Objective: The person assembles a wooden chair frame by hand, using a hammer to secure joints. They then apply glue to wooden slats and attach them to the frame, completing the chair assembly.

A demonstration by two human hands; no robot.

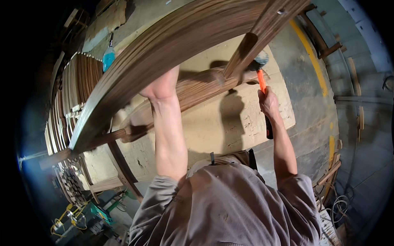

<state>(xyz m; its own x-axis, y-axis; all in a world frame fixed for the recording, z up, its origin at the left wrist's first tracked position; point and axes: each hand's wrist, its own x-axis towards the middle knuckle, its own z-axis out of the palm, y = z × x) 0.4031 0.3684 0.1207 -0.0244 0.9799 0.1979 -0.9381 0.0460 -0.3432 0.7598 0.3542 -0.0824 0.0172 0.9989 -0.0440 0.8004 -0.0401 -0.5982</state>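
over a pale worktop (197,127), a curved brown wooden frame (164,45) sits; weak support could let it slip, and a stray blow from the orange-handled hammer (261,80), near its crosspiece (266,30), could dent it. the left hand (162,85) is partly hidden behind the frame, grip impossible to tell; the right hand (269,102) is wrapped round the hammer's handle.

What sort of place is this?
Likely a woodworking or furniture shop: a curved wooden frame being worked on, an orange-handled hammer in the right hand, and rows of similar wooden pieces stacked at left.
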